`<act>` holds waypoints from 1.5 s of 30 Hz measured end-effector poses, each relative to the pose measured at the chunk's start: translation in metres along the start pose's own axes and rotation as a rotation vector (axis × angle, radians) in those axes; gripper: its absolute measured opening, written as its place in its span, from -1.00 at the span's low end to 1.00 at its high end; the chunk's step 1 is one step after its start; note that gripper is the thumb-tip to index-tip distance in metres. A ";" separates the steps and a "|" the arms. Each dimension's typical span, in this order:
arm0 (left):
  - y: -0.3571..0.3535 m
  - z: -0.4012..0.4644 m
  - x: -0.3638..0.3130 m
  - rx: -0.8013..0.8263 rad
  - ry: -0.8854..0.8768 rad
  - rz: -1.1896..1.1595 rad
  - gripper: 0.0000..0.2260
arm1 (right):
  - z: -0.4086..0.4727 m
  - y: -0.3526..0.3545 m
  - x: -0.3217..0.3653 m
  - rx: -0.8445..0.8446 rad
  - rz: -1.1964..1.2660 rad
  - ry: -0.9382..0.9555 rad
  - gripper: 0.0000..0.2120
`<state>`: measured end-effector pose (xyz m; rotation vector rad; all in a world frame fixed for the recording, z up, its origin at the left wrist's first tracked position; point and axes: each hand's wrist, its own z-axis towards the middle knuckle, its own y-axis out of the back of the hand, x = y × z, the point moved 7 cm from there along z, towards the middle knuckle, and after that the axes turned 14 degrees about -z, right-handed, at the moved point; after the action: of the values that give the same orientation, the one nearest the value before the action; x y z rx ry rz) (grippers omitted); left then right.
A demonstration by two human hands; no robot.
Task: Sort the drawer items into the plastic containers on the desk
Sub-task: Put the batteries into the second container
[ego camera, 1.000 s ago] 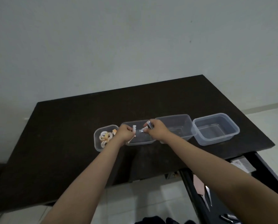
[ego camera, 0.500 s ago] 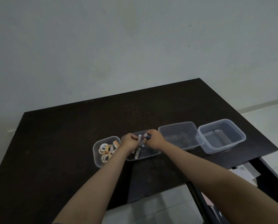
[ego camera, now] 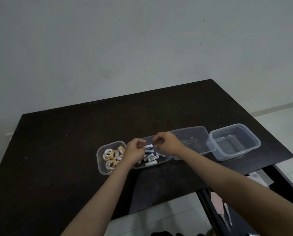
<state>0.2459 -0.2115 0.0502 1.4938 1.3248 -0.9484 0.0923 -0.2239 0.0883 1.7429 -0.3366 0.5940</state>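
Note:
Four clear plastic containers stand in a row on the dark desk [ego camera: 65, 150]. The leftmost container [ego camera: 100, 167] holds several tape rolls [ego camera: 112, 155]. Several batteries [ego camera: 150, 158] lie in a heap in the second container [ego camera: 166, 158]. The third container [ego camera: 198, 133] and the fourth container [ego camera: 254, 142] hold nothing. Both hands hover over the battery container. My left hand [ego camera: 134, 153] has its fingers curled right beside the topmost battery; whether it grips that battery is unclear. My right hand [ego camera: 168, 142] has its fingertips pinched together with nothing visible in them.
An open drawer [ego camera: 278, 174] juts out under the desk's right front corner. It holds papers [ego camera: 260, 178], a pink card [ego camera: 216, 203] and scissors [ego camera: 226, 217]. A plain wall stands behind the desk, and tiled floor shows below.
Both hands held batteries above the second container a second ago. Those batteries now lie in it, and the hands have curled shut just above the heap.

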 end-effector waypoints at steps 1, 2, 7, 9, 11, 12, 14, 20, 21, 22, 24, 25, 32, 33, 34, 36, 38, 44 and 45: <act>-0.001 -0.006 -0.001 -0.019 -0.024 -0.030 -0.81 | -0.006 0.003 -0.003 -0.009 0.010 -0.009 -0.83; -0.003 -0.013 -0.003 -0.036 -0.040 -0.061 -0.81 | -0.012 0.007 -0.007 -0.018 0.023 -0.015 -0.84; -0.035 -0.056 -0.006 -0.030 -0.136 -0.165 -0.80 | -0.056 0.021 -0.034 -0.004 0.152 -0.026 -0.85; -0.058 -0.075 -0.002 0.001 -0.155 -0.172 -0.80 | -0.079 0.028 -0.053 -0.001 0.183 -0.050 -0.85; -0.088 -0.092 0.004 0.052 -0.152 -0.170 -0.79 | -0.104 0.035 -0.077 0.025 0.201 -0.074 -0.85; -0.105 -0.102 0.009 0.082 -0.142 -0.165 -0.79 | -0.117 0.038 -0.092 0.050 0.198 -0.088 -0.85; -0.140 -0.120 0.020 0.144 -0.112 -0.154 -0.79 | -0.141 0.041 -0.124 0.118 0.167 -0.109 -0.86; -0.257 -0.164 0.067 0.302 0.041 -0.066 -0.87 | -0.207 0.041 -0.229 0.299 -0.040 -0.147 -0.91; -0.277 -0.170 0.078 0.324 0.076 -0.048 -0.88 | -0.216 0.040 -0.247 0.339 -0.076 -0.160 -0.91; -0.295 -0.175 0.088 0.346 0.110 -0.029 -0.90 | -0.224 0.040 -0.265 0.376 -0.100 -0.173 -0.90; -0.328 -0.184 0.112 0.382 0.188 0.021 -0.94 | -0.239 0.036 -0.303 0.430 -0.130 -0.203 -0.90; -0.342 -0.187 0.123 0.398 0.228 0.048 -0.94 | -0.246 0.034 -0.321 0.451 -0.146 -0.213 -0.89; -0.389 -0.207 0.178 0.441 0.478 0.301 -0.65 | -0.268 0.019 -0.415 0.618 -0.342 -0.185 -0.67; -0.392 -0.210 0.183 0.447 0.502 0.337 -0.63 | -0.268 0.016 -0.421 0.635 -0.353 -0.160 -0.64; -0.393 -0.212 0.189 0.444 0.523 0.374 -0.61 | -0.267 0.012 -0.427 0.658 -0.368 -0.141 -0.61; -0.393 -0.216 0.197 0.421 0.542 0.459 -0.58 | -0.268 0.005 -0.436 0.694 -0.422 -0.118 -0.59; -0.394 -0.220 0.202 0.413 0.557 0.531 -0.56 | -0.267 0.003 -0.445 0.707 -0.491 -0.108 -0.62; -0.403 -0.223 0.212 0.451 0.550 0.694 -0.54 | -0.281 -0.017 -0.462 0.883 -0.552 -0.045 -0.82; -0.404 -0.222 0.213 0.449 0.553 0.688 -0.54 | -0.283 -0.020 -0.462 0.899 -0.553 -0.034 -0.83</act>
<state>-0.1300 0.0738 -0.1365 2.4690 0.8397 -0.3928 -0.3399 0.0143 -0.1373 2.5633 0.4691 0.3095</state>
